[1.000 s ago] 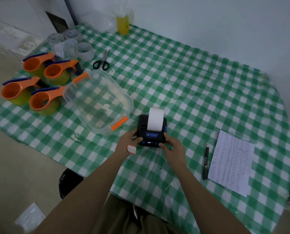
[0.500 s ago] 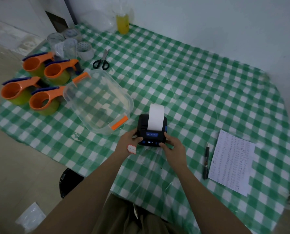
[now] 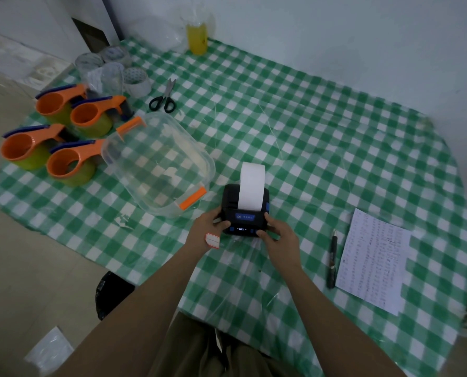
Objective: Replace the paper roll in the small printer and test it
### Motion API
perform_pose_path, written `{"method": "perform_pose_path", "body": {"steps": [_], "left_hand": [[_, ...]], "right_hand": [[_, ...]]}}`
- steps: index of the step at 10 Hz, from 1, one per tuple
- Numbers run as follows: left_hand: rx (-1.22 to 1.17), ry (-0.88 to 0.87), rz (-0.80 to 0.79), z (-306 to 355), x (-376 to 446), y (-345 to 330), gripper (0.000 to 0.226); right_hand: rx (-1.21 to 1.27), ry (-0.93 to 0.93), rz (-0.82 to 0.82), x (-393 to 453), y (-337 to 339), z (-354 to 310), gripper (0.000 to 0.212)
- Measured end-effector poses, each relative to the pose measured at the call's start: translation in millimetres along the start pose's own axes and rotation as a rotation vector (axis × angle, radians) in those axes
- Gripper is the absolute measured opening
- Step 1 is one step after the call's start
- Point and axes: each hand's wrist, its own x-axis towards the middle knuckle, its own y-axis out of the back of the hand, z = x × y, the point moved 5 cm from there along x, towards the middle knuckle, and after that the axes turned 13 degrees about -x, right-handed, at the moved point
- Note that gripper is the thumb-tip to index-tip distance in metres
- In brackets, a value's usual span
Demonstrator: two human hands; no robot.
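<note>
Reaching forward from our lap, both forearms converge on the small printer point(image 3: 245, 210), which sits on the checked tablecloth point(image 3: 322, 137) near the table's front edge. Our left hand point(image 3: 209, 229) clasps its left side, fingers curled round the casing; our right hand point(image 3: 280, 235) clasps the right, thumb lying by the lit front panel. Both sit equally close. Beyond our fingertips the paper strip point(image 3: 251, 186) runs straight away from us, curling up and over, so tearing it looks like a forward reach.

Printer point(image 3: 244, 210) sits between container point(image 3: 158, 164), left, and pen point(image 3: 332, 258), right.
</note>
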Motion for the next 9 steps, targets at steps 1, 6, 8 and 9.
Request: {"method": "perform_pose_path", "body": {"steps": [1,6,8,9], "left_hand": [[-0.003,-0.001,0.008,0,0,0,0.047],[0.015,0.01,-0.015,-2,1,1,0.045],[0.013,0.065,-0.022,3,-2,0,0.04],[0.088,0.113,-0.006,-3,-10,5,0.049]], "right_hand": [[0.003,-0.01,0.0,0,0,0,0.045],[0.016,-0.054,-0.012,-2,0,-1,0.045],[0.067,-0.146,-0.071,0,-1,-6,0.043],[0.043,-0.185,-0.053,2,8,-14,0.038]]}}
